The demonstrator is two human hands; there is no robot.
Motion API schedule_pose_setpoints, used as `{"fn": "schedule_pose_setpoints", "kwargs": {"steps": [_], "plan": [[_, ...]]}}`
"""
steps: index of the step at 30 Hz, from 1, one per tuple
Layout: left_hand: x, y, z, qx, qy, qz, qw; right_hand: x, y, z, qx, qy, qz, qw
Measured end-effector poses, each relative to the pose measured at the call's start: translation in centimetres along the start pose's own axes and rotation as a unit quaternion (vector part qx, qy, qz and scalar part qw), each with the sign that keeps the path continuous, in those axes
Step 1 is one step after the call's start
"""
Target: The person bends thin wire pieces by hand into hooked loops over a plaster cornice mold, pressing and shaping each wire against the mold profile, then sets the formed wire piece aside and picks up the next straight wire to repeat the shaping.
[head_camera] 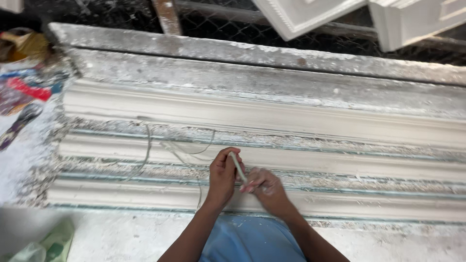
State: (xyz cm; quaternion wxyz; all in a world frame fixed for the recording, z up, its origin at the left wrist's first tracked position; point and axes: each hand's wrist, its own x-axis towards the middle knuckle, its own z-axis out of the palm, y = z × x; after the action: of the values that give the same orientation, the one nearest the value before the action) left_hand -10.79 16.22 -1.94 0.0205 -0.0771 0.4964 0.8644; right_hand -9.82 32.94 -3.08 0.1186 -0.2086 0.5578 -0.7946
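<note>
A long white plaster moulding form with ridges and grooves lies across the view. My left hand and my right hand meet over its near ridges. Both grip a thin pale stick that stands tilted between them, the left hand near its top and the right at its lower end. Thin loose fibres trail across the moulding to the left of my hands. My hands are dusted with plaster.
Colourful scraps and wrappers lie at the left end. A green plastic bag sits at the lower left. White moulded plaster pieces lean at the top, over wire mesh. Crusted plaster edges the form.
</note>
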Motion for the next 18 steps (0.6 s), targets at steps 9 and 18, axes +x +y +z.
{"fn": "schedule_pose_setpoints", "kwargs": {"steps": [9, 18], "plan": [[-4.6, 2.4, 2.7, -0.017, -0.276, -0.078, 0.958, -2.6, -0.3, -5.1, 0.201, 0.16, -0.005, 0.966], [-3.9, 1.5, 2.4, 0.102, -0.257, -0.007, 0.961, -1.9, -0.9, -3.2, 0.177, 0.179, -0.018, 0.968]]}}
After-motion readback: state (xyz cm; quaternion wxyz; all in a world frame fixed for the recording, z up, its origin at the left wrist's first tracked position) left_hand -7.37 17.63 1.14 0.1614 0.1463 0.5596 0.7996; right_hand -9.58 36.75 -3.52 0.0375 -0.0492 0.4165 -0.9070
